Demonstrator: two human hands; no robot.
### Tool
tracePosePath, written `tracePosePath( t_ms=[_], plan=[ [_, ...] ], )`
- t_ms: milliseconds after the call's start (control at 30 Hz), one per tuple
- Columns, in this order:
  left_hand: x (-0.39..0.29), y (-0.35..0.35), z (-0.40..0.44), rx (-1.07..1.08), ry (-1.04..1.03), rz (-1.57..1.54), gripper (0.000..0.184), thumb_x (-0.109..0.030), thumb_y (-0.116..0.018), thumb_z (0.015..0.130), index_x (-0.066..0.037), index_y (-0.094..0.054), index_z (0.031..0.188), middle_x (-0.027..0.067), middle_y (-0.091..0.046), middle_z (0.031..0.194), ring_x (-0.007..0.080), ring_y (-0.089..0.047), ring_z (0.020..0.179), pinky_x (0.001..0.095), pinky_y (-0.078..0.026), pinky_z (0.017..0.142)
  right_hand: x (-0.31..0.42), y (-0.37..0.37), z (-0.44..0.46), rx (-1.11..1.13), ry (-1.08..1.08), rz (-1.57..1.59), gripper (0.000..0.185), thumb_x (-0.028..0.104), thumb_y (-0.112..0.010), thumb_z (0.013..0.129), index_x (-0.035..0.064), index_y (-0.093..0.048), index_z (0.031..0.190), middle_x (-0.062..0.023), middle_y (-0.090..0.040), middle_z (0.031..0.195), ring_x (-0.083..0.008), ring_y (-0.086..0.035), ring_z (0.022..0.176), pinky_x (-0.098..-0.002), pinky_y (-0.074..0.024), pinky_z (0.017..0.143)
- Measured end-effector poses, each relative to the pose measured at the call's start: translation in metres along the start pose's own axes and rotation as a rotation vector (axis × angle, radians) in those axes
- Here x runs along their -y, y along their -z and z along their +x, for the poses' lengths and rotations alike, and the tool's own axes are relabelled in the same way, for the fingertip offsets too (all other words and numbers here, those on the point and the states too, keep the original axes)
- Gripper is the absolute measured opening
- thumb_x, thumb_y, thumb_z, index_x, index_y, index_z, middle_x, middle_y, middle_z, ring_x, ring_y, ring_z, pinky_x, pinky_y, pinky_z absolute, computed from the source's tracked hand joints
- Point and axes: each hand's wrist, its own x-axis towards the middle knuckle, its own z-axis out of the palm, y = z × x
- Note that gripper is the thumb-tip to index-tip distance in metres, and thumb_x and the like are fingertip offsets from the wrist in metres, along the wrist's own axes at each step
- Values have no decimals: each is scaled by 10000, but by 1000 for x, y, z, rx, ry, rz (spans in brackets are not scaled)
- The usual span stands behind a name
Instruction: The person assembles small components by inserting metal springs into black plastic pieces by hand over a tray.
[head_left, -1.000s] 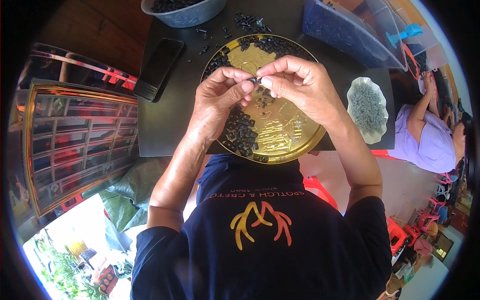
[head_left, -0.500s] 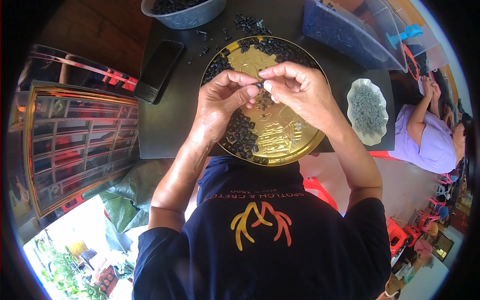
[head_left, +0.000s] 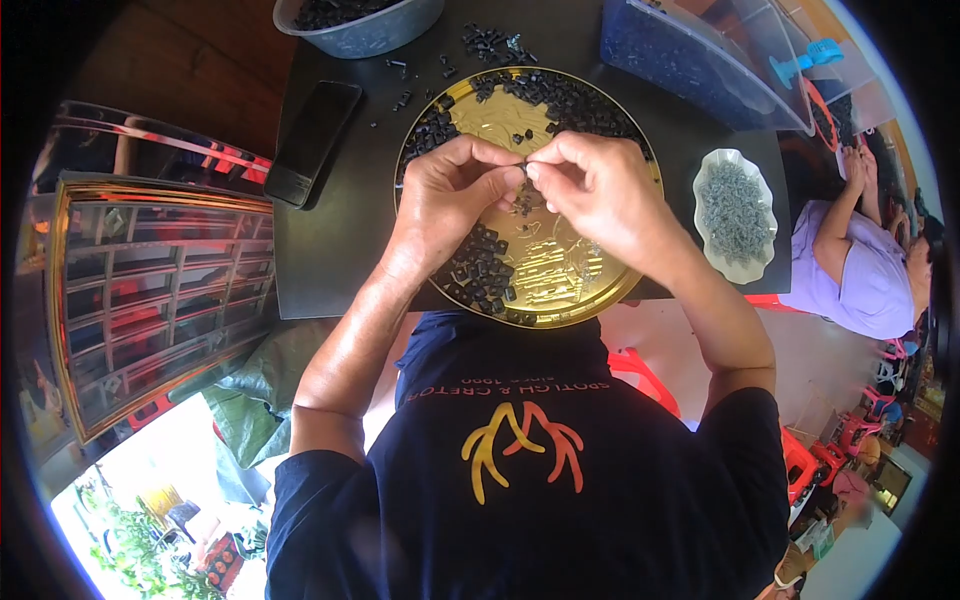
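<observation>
Centrally, in the head view (hours read about the tray, twelve at the top), the left hand point(head_left: 450, 197) and right hand point(head_left: 607, 197) meet above a round gold tray point(head_left: 560, 272). The left grip, at nine o'clock of the meeting point, pinches a small dark part point(head_left: 524, 168) between thumb and forefinger; the right grip, at three o'clock, is pinched against the same part, which lies above the middle of the tray and is largely hidden by the fingertips.

On the tray, black pieces point(head_left: 482, 272) form a heap at seven o'clock; similar pieces line the rim at ten o'clock and from twelve to two.

The tray rests on a dark counter point(head_left: 335, 260). About it stand a phone point(head_left: 318, 140) between nine and ten, a basin point(head_left: 375, 38) of black pieces between ten and eleven, a loose cluster point(head_left: 488, 43) just beyond the rim between eleven and twelve, a translucent bin point(head_left: 690, 75) at two, and a scalloped dish point(head_left: 742, 273) of fine greyish bits at three. Well apart, between three and four, sits another person point(head_left: 850, 275) in a lilac top.
</observation>
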Motion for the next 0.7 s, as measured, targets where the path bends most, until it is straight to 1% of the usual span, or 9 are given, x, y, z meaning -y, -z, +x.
tracePosePath(
  t_ms=[33,167,267,367,467,500,600,633,700],
  plan=[
    [-2,0,1,13,4,13,156,-18,-698,873,8,-650,1019,53,-676,824,97,-629,752,241,-520,689,8,8,1,104,-233,133,140,83,-663,874,-51,-669,917,-126,-681,749,-143,-663,652,-288,-530,611],
    [-14,-7,-6,2,-29,108,140,-37,-693,880,13,-664,1008,50,-687,873,86,-621,745,230,-517,680,1,23,3,239,-229,362,182,128,-630,942,-46,-672,970,-65,-672,811,-112,-655,673,-243,-545,626],
    [-16,-4,-8,18,-223,270,160,-18,-698,858,8,-673,1014,67,-687,913,127,-650,796,253,-528,720,-4,27,0,301,-285,584,209,154,-654,930,-35,-665,1018,-71,-674,840,-104,-643,668,-261,-570,642],
    [-33,1,-8,62,-534,556,182,-14,-718,819,-4,-682,998,96,-682,957,201,-674,866,292,-540,748,-12,26,-3,367,-336,835,259,194,-673,919,-17,-653,1069,-74,-676,885,-94,-624,693,-285,-596,659],
    [-38,-2,-6,16,-733,629,205,-16,-732,790,-13,-684,989,103,-678,974,258,-676,900,314,-543,759,-11,16,-6,402,-357,1057,321,242,-677,915,-8,-645,1112,-54,-657,878,-90,-603,712,-304,-610,671],
    [-41,-2,-6,52,-747,621,204,-8,-730,779,-14,-677,976,110,-685,986,295,-676,971,342,-553,798,-13,12,-9,449,-313,1122,402,287,-664,922,-8,-612,1190,-25,-623,896,-84,-580,756,-274,-589,645],
    [-45,-6,-10,110,-741,600,189,-22,-722,792,-7,-657,969,144,-692,1013,338,-641,1102,392,-557,870,-14,4,-12,558,-220,1354,445,298,-644,936,-6,-575,1253,-15,-591,951,-78,-556,785,-242,-548,616],
    [-48,-7,-10,113,-777,626,180,-11,-714,795,-11,-664,968,150,-701,1015,341,-664,1060,383,-572,846,-18,-1,-13,582,-191,1419,485,300,-640,940,-2,-533,1304,-7,-567,991,-68,-521,810,-221,-486,600],
    [-50,-8,-13,109,-737,614,173,-10,-711,799,-9,-668,966,152,-706,1010,329,-676,1034,374,-574,840,-17,-6,-14,553,-193,1487,482,300,-644,938,2,-532,1299,1,-553,973,-64,-508,806,-221,-466,601]
  ],
)
